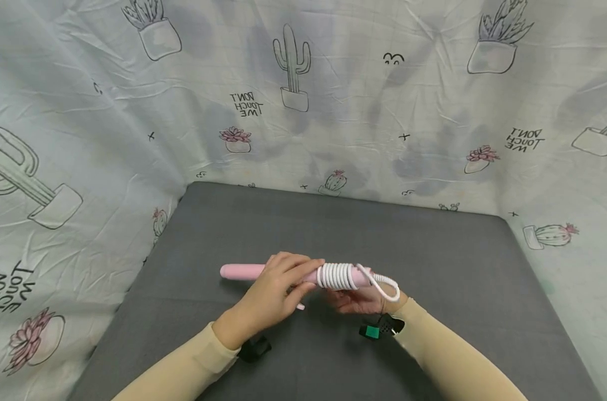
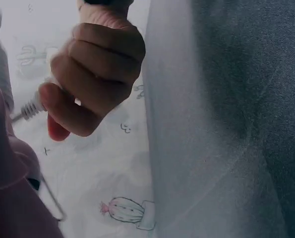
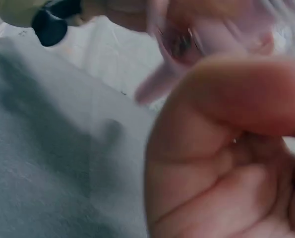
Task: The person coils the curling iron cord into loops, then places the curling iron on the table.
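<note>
A pink curling iron [image 1: 240, 272] lies level above the table, gripped around its middle by my left hand [image 1: 278, 287]. White power cord [image 1: 336, 276] is wound in several tight turns around its handle, and a loose loop hangs past the handle's right end. My right hand [image 1: 356, 301] is below and behind that end, partly hidden in the head view. In the left wrist view the right hand's curled fingers hold the cord near a ridged white sleeve [image 2: 32, 106]; what sits inside the fist is covered. The right wrist view is blurred.
A grey table [image 1: 409, 239] lies beneath both hands. White cloth [image 1: 353, 100] printed with cacti and lettering hangs around its back and sides. Dark wrist-worn devices, one with a green patch [image 1: 372, 332], sit under both wrists.
</note>
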### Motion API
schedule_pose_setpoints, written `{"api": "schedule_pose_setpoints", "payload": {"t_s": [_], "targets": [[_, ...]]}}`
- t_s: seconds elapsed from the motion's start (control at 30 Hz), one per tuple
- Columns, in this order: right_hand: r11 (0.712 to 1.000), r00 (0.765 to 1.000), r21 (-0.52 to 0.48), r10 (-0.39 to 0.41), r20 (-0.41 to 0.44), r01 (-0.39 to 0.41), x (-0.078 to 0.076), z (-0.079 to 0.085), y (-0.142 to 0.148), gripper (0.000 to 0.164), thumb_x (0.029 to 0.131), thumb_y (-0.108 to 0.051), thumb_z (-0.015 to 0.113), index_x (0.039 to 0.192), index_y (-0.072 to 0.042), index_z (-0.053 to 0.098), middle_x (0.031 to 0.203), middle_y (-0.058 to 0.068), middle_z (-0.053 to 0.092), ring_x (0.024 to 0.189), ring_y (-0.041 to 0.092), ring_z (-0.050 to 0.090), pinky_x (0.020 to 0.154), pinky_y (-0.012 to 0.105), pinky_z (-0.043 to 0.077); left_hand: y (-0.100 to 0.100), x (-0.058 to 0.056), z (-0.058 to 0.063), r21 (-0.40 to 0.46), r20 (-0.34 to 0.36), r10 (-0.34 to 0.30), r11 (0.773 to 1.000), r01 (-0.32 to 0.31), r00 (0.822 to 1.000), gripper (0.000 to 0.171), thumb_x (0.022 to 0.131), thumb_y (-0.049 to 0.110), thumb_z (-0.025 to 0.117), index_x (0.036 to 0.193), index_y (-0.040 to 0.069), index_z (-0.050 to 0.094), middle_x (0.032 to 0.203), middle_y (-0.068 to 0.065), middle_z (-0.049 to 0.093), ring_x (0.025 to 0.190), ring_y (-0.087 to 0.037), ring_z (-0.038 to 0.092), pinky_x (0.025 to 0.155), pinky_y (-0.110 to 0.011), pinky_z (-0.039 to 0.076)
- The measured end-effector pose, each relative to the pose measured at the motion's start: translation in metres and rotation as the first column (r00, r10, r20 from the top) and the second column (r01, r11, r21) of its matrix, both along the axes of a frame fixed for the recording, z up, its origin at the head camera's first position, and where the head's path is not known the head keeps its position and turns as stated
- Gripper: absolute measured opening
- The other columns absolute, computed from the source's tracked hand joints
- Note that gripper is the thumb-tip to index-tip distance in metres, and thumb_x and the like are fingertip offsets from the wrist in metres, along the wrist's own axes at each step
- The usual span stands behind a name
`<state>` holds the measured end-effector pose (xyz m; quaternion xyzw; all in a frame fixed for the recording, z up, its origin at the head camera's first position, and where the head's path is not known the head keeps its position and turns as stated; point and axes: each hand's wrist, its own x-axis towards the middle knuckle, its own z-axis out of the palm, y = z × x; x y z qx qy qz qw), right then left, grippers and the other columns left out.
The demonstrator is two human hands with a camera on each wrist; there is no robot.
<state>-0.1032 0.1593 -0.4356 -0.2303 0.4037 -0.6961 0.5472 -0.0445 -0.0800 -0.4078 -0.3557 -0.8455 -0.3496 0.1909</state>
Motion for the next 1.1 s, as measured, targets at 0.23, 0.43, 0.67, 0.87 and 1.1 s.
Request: {"api": "schedule_pose_setpoints", "payload": {"t_s": [0.23,0.43,0.67,0.87,1.1], "targets": [[0.778,0.786,0.231,-0.470,-0.402,0.583,0.016,-0.021,-0.026,0.036,0.105,-0.036,0.039,0.107,-0.004,0.055,0.089,0.009,0.058,0.072,0.016,0.053,0.066,0.031,0.047,0.001,-0.013,-0.009,-0.047,0.197,0.149,0.989,-0.142,0.969,0.045,0.090,0.020,0.070,0.134,0.019,0.059,0.115,0.006,0.062,0.092,-0.011,0.055,0.080,-0.034,0.045],[0.638,0.535,0.242,-0.317,-0.783,0.731,0.026,-0.035,-0.030,0.029,0.099,-0.018,0.055,0.122,0.000,0.052,0.095,0.011,0.065,0.072,0.015,0.062,0.062,0.029,0.051,0.004,-0.038,-0.026,-0.232,0.233,0.224,0.958,-0.170,0.946,0.041,0.091,0.025,0.069,0.131,0.020,0.061,0.110,0.002,0.065,0.089,-0.014,0.061,0.075,-0.037,0.049],[0.525,0.359,0.201,-0.218,-0.908,0.827,0.018,-0.047,-0.033,0.008,0.089,-0.009,0.067,0.095,-0.003,0.065,0.082,-0.003,0.063,0.070,0.007,0.057,0.062,0.024,0.048,0.013,-0.070,-0.043,-0.365,0.278,0.229,0.924,-0.118,0.933,0.039,0.095,0.026,0.064,0.133,0.018,0.060,0.114,-0.002,0.066,0.095,-0.021,0.064,0.083,-0.043,0.049],[0.487,0.302,0.192,-0.157,-0.940,0.852,0.011,-0.055,-0.035,0.003,0.091,-0.012,0.065,0.092,-0.009,0.066,0.081,-0.006,0.062,0.071,0.008,0.056,0.065,0.029,0.048,0.014,-0.096,-0.058,-0.449,0.353,0.276,0.888,-0.097,0.894,0.040,0.096,0.028,0.062,0.136,0.021,0.058,0.111,-0.003,0.064,0.093,-0.024,0.062,0.084,-0.045,0.047],[0.444,0.242,0.198,-0.044,-0.969,0.874,0.009,-0.054,-0.026,0.007,0.091,-0.018,0.066,0.088,-0.012,0.066,0.081,-0.006,0.057,0.070,0.009,0.052,0.065,0.030,0.045,0.016,-0.110,-0.062,-0.480,0.436,0.305,0.874,-0.068,0.847,0.040,0.099,0.031,0.056,0.138,0.024,0.056,0.123,-0.004,0.059,0.107,-0.031,0.053,0.094,-0.051,0.037]]}}
